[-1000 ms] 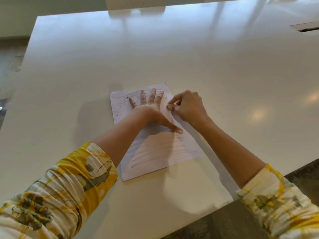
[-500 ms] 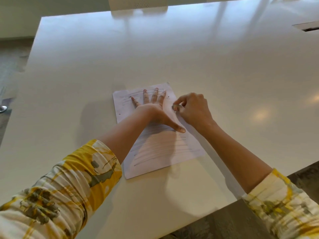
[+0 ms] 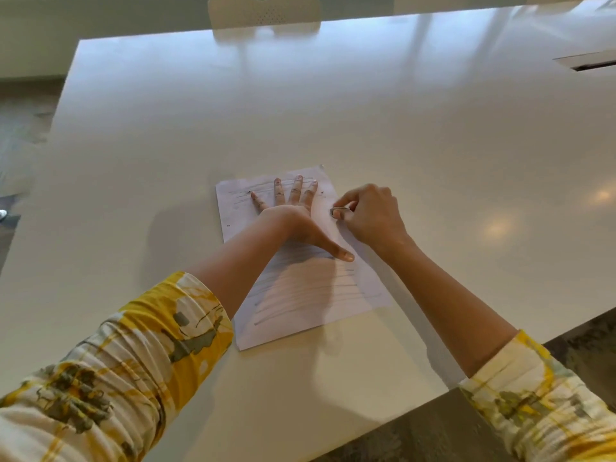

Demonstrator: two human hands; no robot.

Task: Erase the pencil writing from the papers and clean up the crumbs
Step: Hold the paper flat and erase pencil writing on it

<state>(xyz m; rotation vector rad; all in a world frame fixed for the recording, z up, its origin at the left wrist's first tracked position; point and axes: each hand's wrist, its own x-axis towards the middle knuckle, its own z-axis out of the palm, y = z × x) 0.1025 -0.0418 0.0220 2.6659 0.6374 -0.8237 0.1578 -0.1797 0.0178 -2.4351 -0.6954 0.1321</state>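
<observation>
White table (image 3: 400, 128): L hand (image 3: 290, 211) flat on paper (image 3: 300, 295).

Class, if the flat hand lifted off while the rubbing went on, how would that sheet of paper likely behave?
The paper looks thin and light, so it would probably slide or crumple on the glossy table. The left hand, spread flat, pins it while the right hand pinches the eraser.

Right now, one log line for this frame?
left hand: flat, presses paper | right hand: pinches eraser at right edge | pencil lines remain
</observation>
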